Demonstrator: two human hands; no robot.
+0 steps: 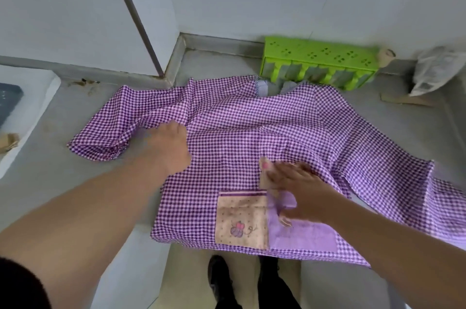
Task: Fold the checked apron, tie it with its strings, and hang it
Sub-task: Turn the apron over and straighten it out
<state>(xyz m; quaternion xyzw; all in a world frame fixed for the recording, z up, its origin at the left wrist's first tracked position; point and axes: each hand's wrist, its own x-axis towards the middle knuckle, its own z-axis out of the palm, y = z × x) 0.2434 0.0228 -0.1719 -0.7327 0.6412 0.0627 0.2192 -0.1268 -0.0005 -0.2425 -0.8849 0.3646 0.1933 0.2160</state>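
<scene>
The purple-and-white checked apron [242,127] lies spread across a grey counter [63,162], its lower edge hanging over the front. A beige and lilac pocket patch [243,220] is sewn near that edge. My left hand [170,146] rests on the cloth beside a bunched sleeve-like part [106,139] at the left; its fingertips are blurred. My right hand [295,190] lies flat on the apron just above the pocket, fingers spread. The strings are not clearly visible.
A green plastic rack [320,63] stands against the back wall behind the apron. A crumpled plastic bag [436,71] and a cardboard tube [385,56] sit at the back right. A dark pad [7,101] lies at far left. My shoes [222,281] show below.
</scene>
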